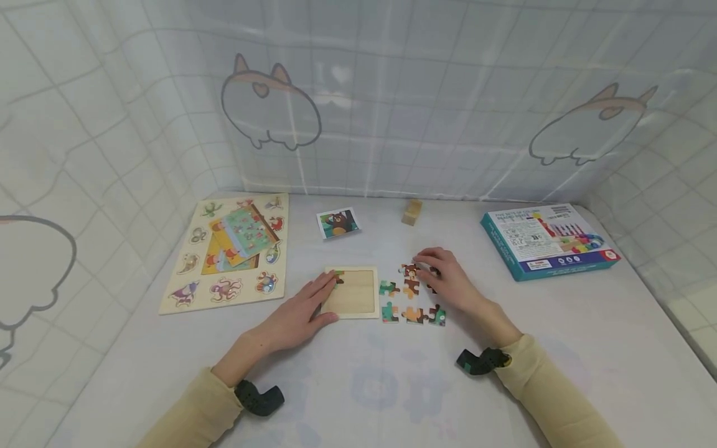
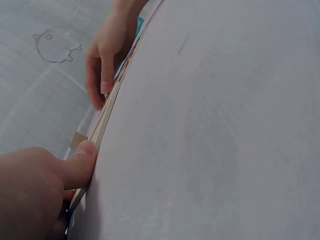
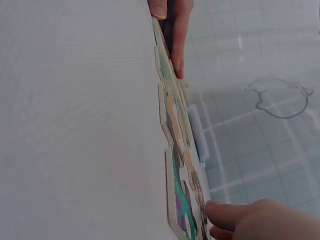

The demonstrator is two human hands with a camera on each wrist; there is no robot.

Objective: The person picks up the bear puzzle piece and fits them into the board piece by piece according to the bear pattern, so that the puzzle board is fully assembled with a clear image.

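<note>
A shallow wooden puzzle tray [image 1: 376, 292] lies on the table, with one green-and-brown piece [image 1: 339, 278] in its upper left corner. My left hand [image 1: 299, 314] rests along the tray's left side. Its fingers reach that corner piece; the thumb [image 2: 80, 167] touches the tray's edge. Right of the tray lie several loose jigsaw pieces [image 1: 416, 315]. With thumb and forefinger, my right hand [image 1: 448, 280] pinches a bear-face puzzle piece [image 1: 411, 271] at the top of this group. The hand partly covers other brown pieces beneath it.
A picture card with a bear [image 1: 338, 223] lies behind the tray, and a small wooden block [image 1: 411, 212] stands right of it. At the left is an animal puzzle board [image 1: 224, 289] with picture puzzles on top. A blue-edged box [image 1: 551, 239] lies at the right.
</note>
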